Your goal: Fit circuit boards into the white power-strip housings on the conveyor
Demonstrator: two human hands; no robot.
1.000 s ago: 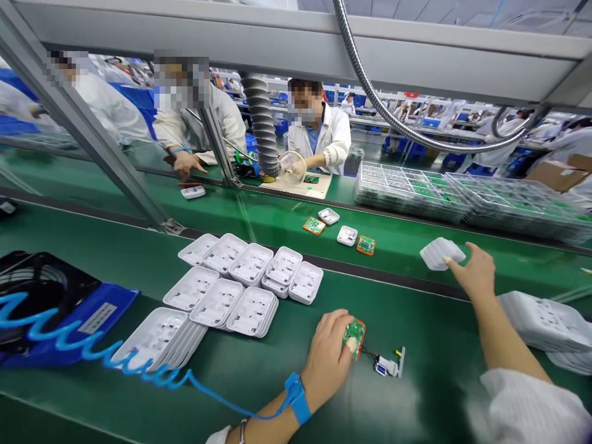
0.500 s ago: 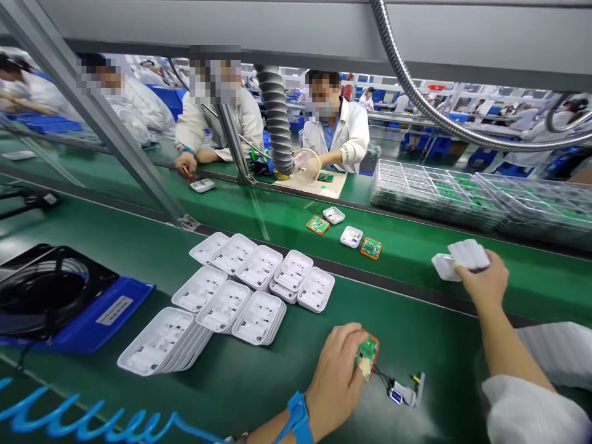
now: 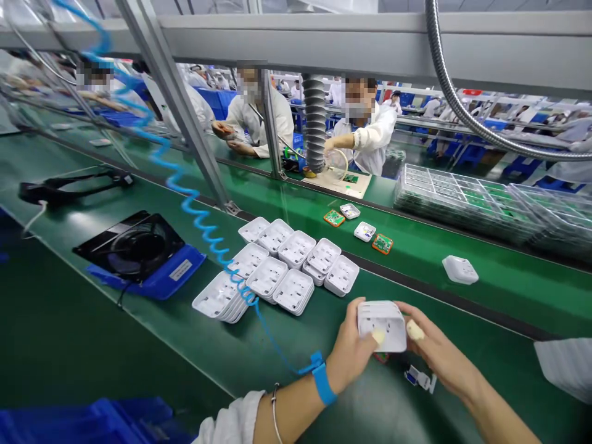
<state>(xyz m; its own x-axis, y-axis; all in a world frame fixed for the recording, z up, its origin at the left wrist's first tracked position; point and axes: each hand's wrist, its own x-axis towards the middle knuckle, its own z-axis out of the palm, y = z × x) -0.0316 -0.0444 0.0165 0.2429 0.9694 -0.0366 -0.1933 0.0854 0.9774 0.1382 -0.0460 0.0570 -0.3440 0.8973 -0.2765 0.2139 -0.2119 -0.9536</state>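
Note:
A short stack of white plastic shells is gripped by my left hand, thumb on the inner face. Against the stack's right side are the fingers of my right hand, its thumb capped in pale yellow. Below the stack, the orange edge of a circuit board peeks out, mostly hidden. Just right of it lies a small wired module. Several stacks of white shells stand to the left on the green bench. One white shell rests on the green belt beyond my right hand.
Boards and shells sit on the belt. A black fan on a blue base is at left. A coiled blue cord hangs across to my left wrist. Clear trays and people in white coats are beyond, under a metal frame.
My left hand has left the circuit board and taken hold of the shell stack. My right hand has come back from the belt, where one shell now lies. The view has shifted left.

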